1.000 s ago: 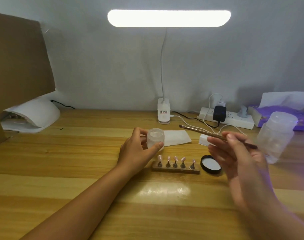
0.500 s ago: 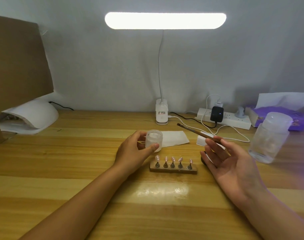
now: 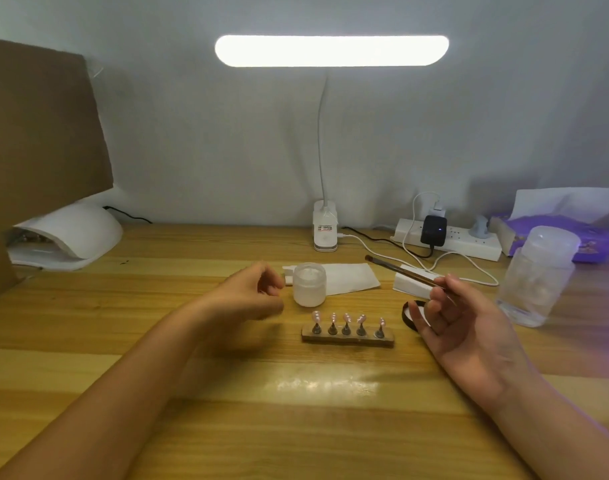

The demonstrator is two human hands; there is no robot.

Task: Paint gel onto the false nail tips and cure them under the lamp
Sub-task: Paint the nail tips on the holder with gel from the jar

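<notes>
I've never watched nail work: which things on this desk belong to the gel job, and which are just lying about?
In use: gel jar, black lid, brush held by the right hand, nail tips on the wooden stand, white curing lamp.
Lying about: power strip, purple tissue box, clear plastic bottle, cardboard sheet.

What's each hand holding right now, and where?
Right hand pinches the brush on its handle, bristles pointing away; left hand holds nothing, beside the jar.

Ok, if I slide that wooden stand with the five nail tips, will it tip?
Probably slides flat: the stand is a low, long strip. Likely light, so it may skid. The tips perch on small pegs and could wobble.
</notes>
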